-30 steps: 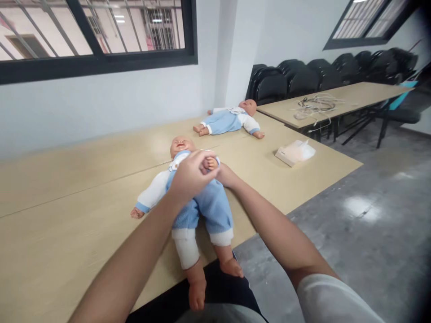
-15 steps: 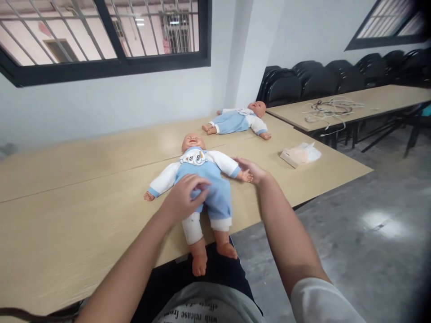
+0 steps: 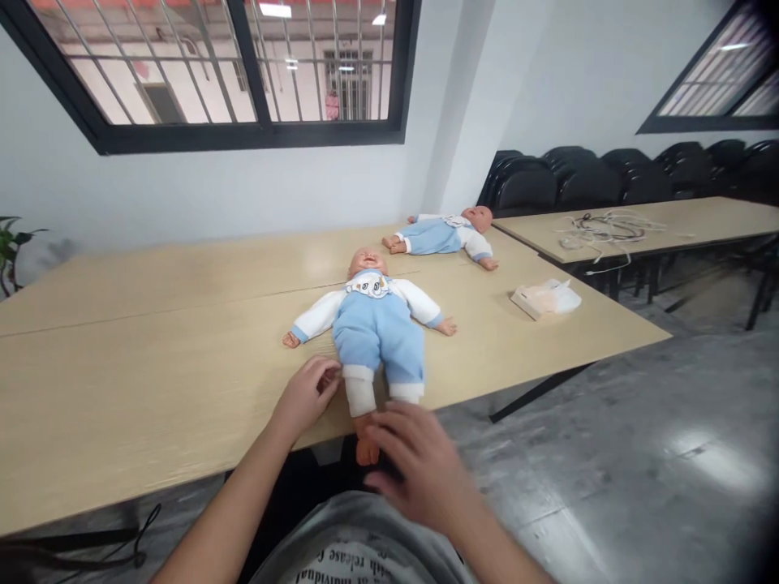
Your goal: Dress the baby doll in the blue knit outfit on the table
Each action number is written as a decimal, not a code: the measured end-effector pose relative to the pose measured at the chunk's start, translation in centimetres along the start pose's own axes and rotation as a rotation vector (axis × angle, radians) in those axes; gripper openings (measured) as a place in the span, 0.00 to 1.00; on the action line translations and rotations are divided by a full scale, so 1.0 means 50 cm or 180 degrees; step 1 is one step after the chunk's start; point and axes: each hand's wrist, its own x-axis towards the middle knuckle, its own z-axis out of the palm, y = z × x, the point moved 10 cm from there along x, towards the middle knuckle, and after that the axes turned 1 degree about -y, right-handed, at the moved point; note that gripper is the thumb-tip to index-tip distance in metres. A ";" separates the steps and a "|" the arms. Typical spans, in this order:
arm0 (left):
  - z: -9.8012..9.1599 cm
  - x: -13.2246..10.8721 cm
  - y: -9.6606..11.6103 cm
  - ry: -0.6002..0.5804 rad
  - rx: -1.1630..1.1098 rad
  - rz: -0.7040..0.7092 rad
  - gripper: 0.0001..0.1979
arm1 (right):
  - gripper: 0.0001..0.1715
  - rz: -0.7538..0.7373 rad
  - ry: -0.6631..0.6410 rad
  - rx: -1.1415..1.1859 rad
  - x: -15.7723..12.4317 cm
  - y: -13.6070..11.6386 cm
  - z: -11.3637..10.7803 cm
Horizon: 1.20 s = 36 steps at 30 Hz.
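One doll (image 3: 372, 312) lies face-up on the table (image 3: 182, 365), foot (image 3: 367, 452) over its edge; left hand (image 3: 306, 397) half-curled beside the cuff (image 3: 359, 373), any pinch impossible to tell; right hand (image 3: 419, 462) loosely spread, apparently empty, at the foot. Supporting the leg (image 3: 361, 397) lightly seems best.

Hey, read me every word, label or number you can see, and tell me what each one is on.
"with release" on the wearer's shirt
"individual" on another line of the shirt
Remaining letters on the shirt: too blurred or cut off to read
No other readable text.
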 end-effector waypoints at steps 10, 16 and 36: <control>-0.003 -0.014 0.044 0.0193 0.0668 0.0533 0.06 | 0.14 0.0213 -0.0128 -0.0733 -0.001 -0.023 0.107; -0.001 -0.067 0.091 -0.0067 0.0536 0.1083 0.08 | 0.23 0.0458 0.0258 -0.0301 0.002 0.005 0.084; 0.043 -0.102 0.242 0.0324 0.0825 0.1457 0.13 | 0.16 0.1943 0.0681 0.0987 -0.065 0.262 -0.028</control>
